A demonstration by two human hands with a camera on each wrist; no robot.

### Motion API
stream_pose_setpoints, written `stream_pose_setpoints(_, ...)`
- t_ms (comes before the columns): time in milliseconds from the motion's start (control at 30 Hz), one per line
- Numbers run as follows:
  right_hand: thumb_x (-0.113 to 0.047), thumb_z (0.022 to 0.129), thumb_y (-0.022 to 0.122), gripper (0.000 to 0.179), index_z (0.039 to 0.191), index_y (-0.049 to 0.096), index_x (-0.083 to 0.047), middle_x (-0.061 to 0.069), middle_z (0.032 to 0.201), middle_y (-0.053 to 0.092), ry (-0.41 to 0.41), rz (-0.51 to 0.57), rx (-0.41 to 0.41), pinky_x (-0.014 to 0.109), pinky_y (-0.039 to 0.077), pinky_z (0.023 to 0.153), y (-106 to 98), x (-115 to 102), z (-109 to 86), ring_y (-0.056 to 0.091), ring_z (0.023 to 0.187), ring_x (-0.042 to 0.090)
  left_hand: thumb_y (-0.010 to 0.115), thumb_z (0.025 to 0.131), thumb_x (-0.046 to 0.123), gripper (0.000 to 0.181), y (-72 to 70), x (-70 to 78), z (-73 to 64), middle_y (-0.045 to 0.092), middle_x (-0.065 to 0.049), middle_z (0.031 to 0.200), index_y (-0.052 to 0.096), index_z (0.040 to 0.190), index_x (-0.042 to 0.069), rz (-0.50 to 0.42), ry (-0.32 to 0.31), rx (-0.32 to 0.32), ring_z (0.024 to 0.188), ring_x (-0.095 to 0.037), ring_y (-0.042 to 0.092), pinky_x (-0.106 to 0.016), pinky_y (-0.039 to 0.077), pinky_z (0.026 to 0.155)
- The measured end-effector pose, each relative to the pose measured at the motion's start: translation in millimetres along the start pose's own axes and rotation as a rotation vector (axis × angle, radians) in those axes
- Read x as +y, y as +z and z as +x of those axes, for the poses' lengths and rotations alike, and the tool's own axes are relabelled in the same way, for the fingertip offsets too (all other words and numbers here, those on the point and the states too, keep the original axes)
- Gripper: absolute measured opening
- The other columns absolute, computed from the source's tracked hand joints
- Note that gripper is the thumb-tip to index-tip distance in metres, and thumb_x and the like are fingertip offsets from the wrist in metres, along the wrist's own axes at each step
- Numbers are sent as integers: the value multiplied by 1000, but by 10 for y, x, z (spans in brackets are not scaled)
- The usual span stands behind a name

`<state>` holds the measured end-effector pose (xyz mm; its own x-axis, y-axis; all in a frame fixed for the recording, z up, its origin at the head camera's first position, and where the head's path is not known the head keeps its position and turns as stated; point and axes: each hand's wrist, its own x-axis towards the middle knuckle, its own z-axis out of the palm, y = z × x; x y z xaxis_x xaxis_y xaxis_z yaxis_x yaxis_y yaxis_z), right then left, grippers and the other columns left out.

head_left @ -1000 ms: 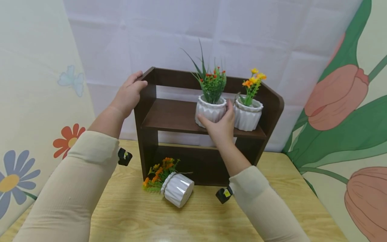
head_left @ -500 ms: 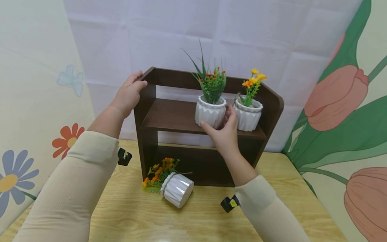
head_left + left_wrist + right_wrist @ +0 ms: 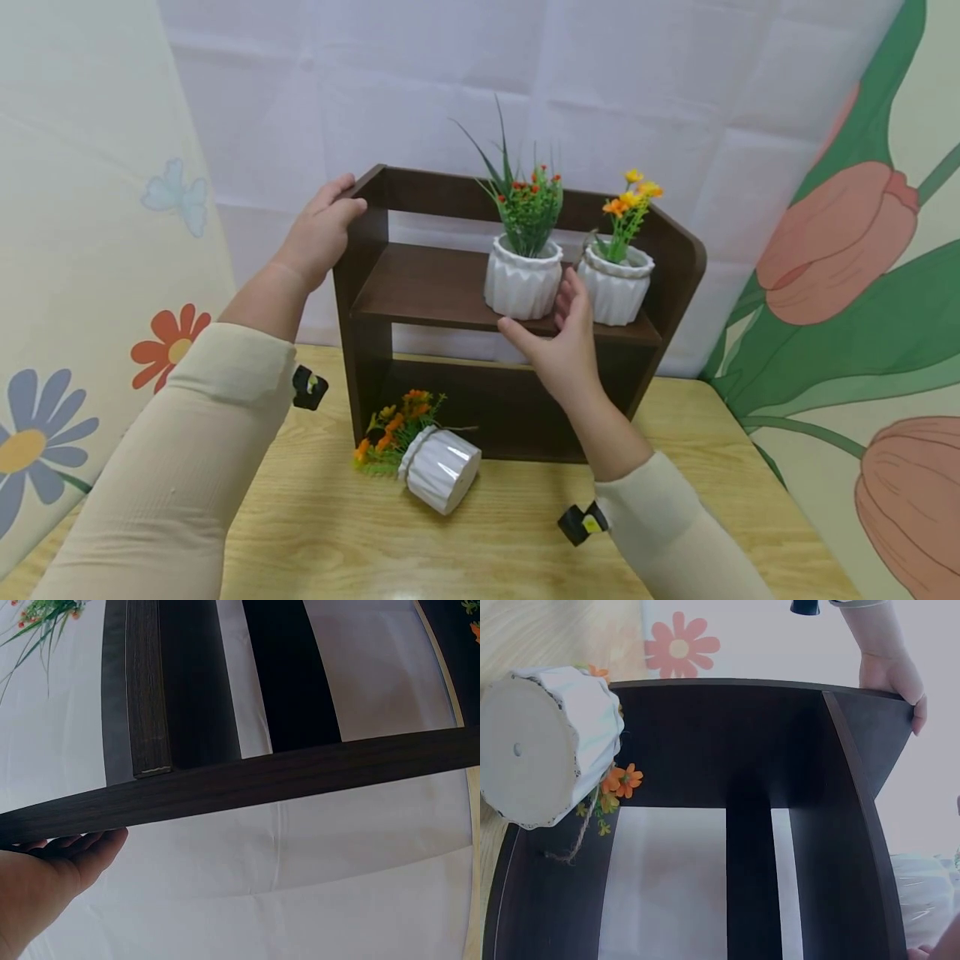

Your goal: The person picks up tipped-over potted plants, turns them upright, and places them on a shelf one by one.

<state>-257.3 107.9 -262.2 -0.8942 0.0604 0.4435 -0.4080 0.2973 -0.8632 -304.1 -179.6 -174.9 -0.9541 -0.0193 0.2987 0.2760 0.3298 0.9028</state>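
Observation:
My left hand [image 3: 315, 233] grips the upper front corner of the left side panel of a dark brown two-tier shelf [image 3: 420, 283]; its fingers show at that panel's outer face in the left wrist view. On the upper board stands a white ribbed flowerpot [image 3: 522, 279] with grass and small red flowers. My right hand [image 3: 562, 342] is just in front and to the right of it, thumb and fingers spread, holding nothing. To its right is a second white pot [image 3: 615, 292] with yellow-orange flowers. A third white pot [image 3: 441, 471], with orange flowers, lies on its side before the shelf.
The shelf stands on a light wooden table [image 3: 487, 550], against a white cloth backdrop [image 3: 450, 83]. Walls with painted flowers flank both sides. A black wrist device [image 3: 583, 523] hangs at the right cuff, another black device [image 3: 309, 387] at the left.
My right hand has let go of the pot with red flowers and drawn back, down and slightly right. That pot stays upright on the upper board. The left hand has not moved.

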Motion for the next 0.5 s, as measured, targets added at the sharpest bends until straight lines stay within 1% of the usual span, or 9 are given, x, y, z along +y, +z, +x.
stream_pose_setpoints(100, -25, 79, 83, 103, 156, 15, -15, 12, 159, 24, -6, -3, -11, 43, 27, 118, -11, 4, -38, 28, 145, 27, 32, 103, 35, 63, 0, -1, -1, 10, -9, 165, 10, 159, 18, 10, -2, 1, 147, -31, 21, -48, 19, 120)
stream_pose_setpoints(300, -24, 78, 83, 103, 155, 17, -14, 13, 158, 25, -29, -20, -24, 44, 27, 118, -32, 21, -116, 29, 145, 28, 32, 103, 35, 62, 2, -2, 5, 12, -10, 165, 11, 159, 20, 14, -8, 4, 144, -31, 24, -48, 21, 119)
stream_pose_setpoints(500, -24, 78, 83, 102, 155, 17, -15, 10, 157, 26, -37, -29, -49, 43, 28, 118, -41, 11, -206, 30, 143, 27, 32, 103, 34, 62, 0, 6, 1, 13, -10, 165, 12, 159, 19, 9, -9, 8, 143, -31, 25, -47, 22, 119)
